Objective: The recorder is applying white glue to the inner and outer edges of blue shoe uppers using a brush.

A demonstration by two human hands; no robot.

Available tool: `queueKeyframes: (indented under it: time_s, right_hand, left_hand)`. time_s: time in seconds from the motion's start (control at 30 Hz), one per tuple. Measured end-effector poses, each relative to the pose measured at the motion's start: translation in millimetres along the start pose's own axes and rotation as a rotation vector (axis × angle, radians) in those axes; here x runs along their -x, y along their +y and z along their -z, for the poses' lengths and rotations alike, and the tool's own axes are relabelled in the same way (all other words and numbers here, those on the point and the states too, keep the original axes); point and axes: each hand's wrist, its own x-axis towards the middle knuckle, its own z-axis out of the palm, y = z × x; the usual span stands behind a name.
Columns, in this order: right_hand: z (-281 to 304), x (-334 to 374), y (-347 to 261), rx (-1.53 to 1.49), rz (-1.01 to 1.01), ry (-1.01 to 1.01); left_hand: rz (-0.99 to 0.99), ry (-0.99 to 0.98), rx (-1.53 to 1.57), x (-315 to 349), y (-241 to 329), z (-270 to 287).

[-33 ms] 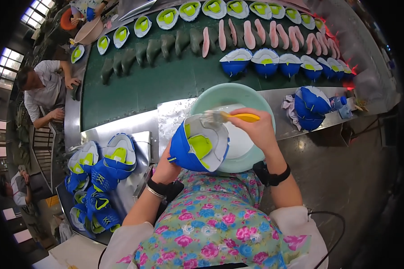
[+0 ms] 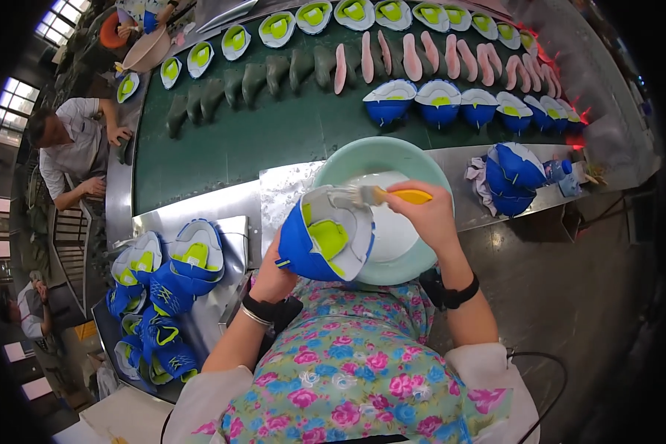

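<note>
My left hand [image 2: 275, 275] is wrapped round a blue shoe upper [image 2: 294, 244], gripping its side. The upper's pale underside and lime-green lining face up, tilted over the near left rim of a light green basin [image 2: 433, 166]. White liquid lies in the basin. In my right hand [image 2: 431, 216] is a brush [image 2: 410, 196] with a yellow handle, held closed in the fingers above the basin. Its pale bristles meet the far edge of the upper's underside; how firmly they press, I cannot tell.
Blue uppers [image 2: 192, 285] are heaped on a metal tray at left. Across the green conveyor [image 2: 251, 140] stand rows of uppers, dark shoe lasts [image 2: 255, 85] and pink insoles [image 2: 411, 58]. More uppers [image 2: 512, 177] and a bottle [image 2: 559, 170] sit right. A co-worker [image 2: 74, 140] works at left.
The brush and my right hand have shifted slightly to the right. The shoe upper in my left hand has moved a little left and up.
</note>
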Motion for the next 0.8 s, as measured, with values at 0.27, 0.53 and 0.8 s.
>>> queueKeyframes:
  time_s: [0.27,0.53,0.8]
  right_hand:
    - [-11,44,-38,-0.211,-0.310,-0.042]
    - [-8,9,-11,-0.021,-0.081,-0.017]
    - [-19,-1,-87,-0.107,0.378,-0.452]
  left_hand:
    - [-0.362,0.124,-0.395,-9,0,11]
    - [-0.310,0.209,-0.068,-6,3,15]
    - [0.292,-0.033,0.646,-7,25,-4]
